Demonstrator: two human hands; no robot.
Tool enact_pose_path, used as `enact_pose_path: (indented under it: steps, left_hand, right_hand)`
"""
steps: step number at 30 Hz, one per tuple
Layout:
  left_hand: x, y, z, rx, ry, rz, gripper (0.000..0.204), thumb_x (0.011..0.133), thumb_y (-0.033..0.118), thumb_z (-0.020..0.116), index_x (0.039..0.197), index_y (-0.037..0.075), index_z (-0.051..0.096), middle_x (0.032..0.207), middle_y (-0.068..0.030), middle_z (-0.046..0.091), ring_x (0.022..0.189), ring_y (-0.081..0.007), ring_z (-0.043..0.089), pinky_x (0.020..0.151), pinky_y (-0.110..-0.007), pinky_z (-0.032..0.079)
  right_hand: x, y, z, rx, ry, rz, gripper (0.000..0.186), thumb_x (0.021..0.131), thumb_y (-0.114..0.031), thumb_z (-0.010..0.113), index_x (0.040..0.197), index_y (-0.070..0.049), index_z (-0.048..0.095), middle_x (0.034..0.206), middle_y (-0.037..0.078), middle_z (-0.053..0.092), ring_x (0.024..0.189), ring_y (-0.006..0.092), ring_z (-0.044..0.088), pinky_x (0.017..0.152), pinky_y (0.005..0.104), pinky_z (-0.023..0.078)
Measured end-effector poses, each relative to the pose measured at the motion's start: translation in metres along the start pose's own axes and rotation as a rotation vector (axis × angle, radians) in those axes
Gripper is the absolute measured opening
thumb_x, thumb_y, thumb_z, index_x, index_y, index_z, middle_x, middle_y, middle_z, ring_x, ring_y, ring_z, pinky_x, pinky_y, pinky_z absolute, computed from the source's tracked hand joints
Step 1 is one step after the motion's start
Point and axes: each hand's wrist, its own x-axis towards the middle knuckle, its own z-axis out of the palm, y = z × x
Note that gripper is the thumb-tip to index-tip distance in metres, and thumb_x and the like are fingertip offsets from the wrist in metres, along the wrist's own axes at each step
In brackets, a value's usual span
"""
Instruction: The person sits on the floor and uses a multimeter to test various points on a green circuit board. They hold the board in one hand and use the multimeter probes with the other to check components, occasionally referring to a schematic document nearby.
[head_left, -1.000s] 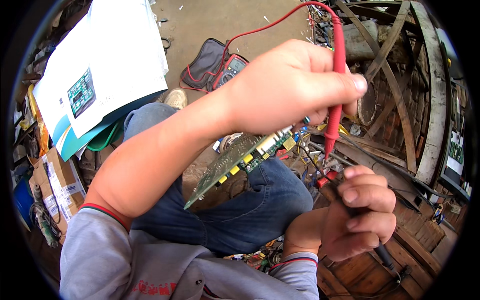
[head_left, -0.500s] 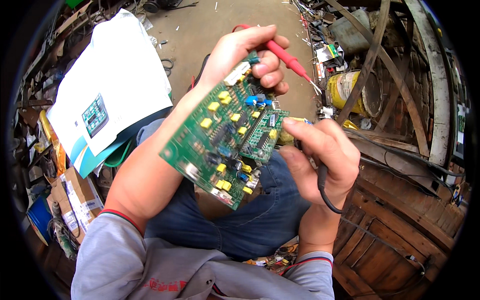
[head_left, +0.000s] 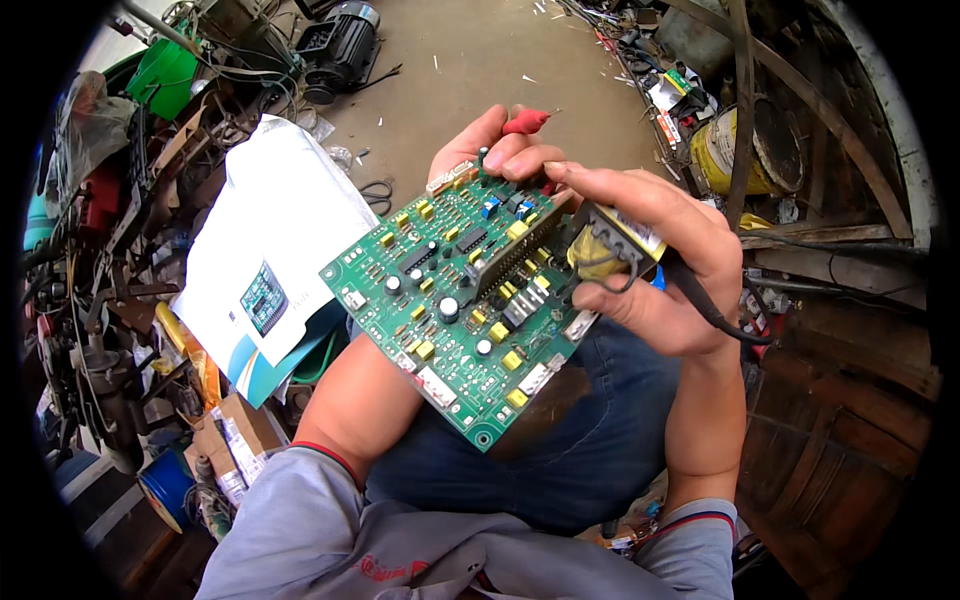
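Observation:
A green circuit board point(head_left: 455, 300), crowded with yellow, black and blue parts, is held face-up over my lap. My left hand point(head_left: 490, 150) reaches from beneath and grips its far edge, with a red test probe point(head_left: 525, 122) pinched between the fingers. My right hand point(head_left: 655, 265) clasps the board's right side, fingers wrapped around a yellow-taped transformer point(head_left: 605, 245). A black probe lead point(head_left: 715, 315) runs out of that palm to the right. My jeans point(head_left: 590, 450) lie below the board.
A white carton with a printed board picture point(head_left: 270, 250) lies to the left. Behind are a green bucket point(head_left: 165, 75), an electric motor point(head_left: 340, 40) and a yellow can point(head_left: 720, 150). Cluttered scrap, cardboard boxes point(head_left: 235, 440) and a blue spool point(head_left: 165, 490) crowd the left; wooden planks point(head_left: 840, 400) crowd the right.
The board was edge-on with both probes touching it; it has since turned face-up toward me. My left hand now grips the far edge, and my right hand has closed around the transformer side.

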Motion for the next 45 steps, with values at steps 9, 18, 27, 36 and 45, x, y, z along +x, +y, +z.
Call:
enact_pose_path:
  steps: [9,18,27,36,45]
  left_hand:
    - [0.004,-0.027,0.027,0.662,0.608,-0.053,0.034,0.097,0.035,0.048,0.108,0.004,0.054,0.090,-0.0078,0.066,0.083,-0.0168,0.065,0.073,-0.033,0.053]
    - [0.011,-0.016,0.005,0.666,0.476,-0.316,0.033,0.099,0.029,0.045,0.110,0.000,0.057,0.096,-0.0112,0.064,0.083,-0.0179,0.065,0.073,-0.032,0.056]
    - [-0.001,-0.043,-0.017,0.792,0.571,-0.239,0.026,0.094,0.016,0.044,0.108,0.000,0.059,0.100,-0.0109,0.064,0.084,-0.0182,0.063,0.070,-0.031,0.053]
    - [-0.001,-0.042,-0.015,0.831,0.535,-0.240,0.028,0.096,0.023,0.046,0.106,0.001,0.060,0.097,-0.0085,0.064,0.083,-0.0153,0.062,0.072,-0.029,0.050]
    - [0.002,-0.035,-0.012,0.859,0.521,-0.233,0.031,0.097,0.030,0.048,0.104,0.002,0.061,0.095,-0.0061,0.064,0.082,-0.0125,0.060,0.073,-0.027,0.048]
  right_hand:
    - [0.004,-0.020,-0.014,-0.005,0.100,-0.007,0.054,0.057,-0.013,0.082,0.105,0.005,0.064,0.092,0.015,0.068,0.083,0.0223,0.067,0.075,0.0272,0.050]
    - [-0.010,-0.022,-0.027,0.263,-0.021,0.284,0.046,0.061,-0.010,0.083,0.102,0.004,0.065,0.091,0.012,0.067,0.088,0.0169,0.065,0.077,0.0266,0.049]
    - [-0.008,-0.029,-0.029,0.204,-0.031,0.551,0.036,0.072,-0.015,0.080,0.098,0.005,0.066,0.084,0.009,0.067,0.077,0.0111,0.062,0.068,0.0224,0.049]
    - [-0.006,-0.037,-0.025,0.266,-0.069,0.532,0.036,0.069,-0.005,0.080,0.100,0.006,0.065,0.090,0.012,0.068,0.083,0.0141,0.064,0.073,0.0252,0.050]
    - [-0.004,-0.045,-0.021,0.270,-0.065,0.504,0.037,0.066,-0.001,0.080,0.099,0.007,0.064,0.092,0.015,0.068,0.085,0.0188,0.065,0.077,0.0286,0.049]
